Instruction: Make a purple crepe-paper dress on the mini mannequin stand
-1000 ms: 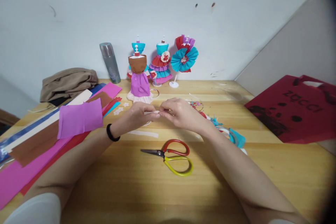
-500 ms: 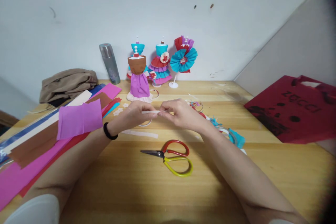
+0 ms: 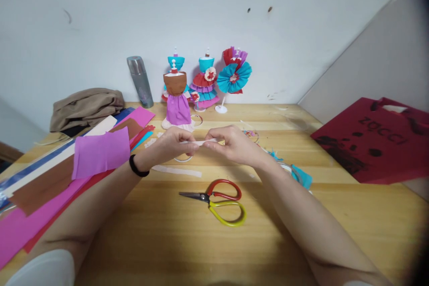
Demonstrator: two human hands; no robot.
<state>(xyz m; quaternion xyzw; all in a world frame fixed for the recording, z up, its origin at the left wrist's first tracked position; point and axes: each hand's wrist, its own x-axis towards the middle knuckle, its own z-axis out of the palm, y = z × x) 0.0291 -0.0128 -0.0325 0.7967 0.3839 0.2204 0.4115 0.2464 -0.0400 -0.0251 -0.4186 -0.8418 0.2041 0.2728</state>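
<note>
Between both hands a narrow white strip (image 3: 201,142) is stretched level above the table. My left hand (image 3: 170,144) pinches its left part between thumb and fingers. The right part is pinched the same way by my right hand (image 3: 233,143). Below my left hand another pale strip (image 3: 177,171) lies flat on the wood. Scissors (image 3: 203,196) with one red and one yellow handle lie nearer to me, blades pointing left. Behind the hands stands a small dress form (image 3: 177,109) with a brown top and purple skirt.
Coloured sheets (image 3: 100,154) and a brown cloth (image 3: 87,106) lie at the left, near a grey flask (image 3: 140,82). More decorated forms (image 3: 206,82) stand by the wall. Blue scraps (image 3: 301,176) and a red bag (image 3: 372,140) are at the right.
The hands are slightly farther apart, and a little more of the strip shows between them. My left hand has shifted a little left.
</note>
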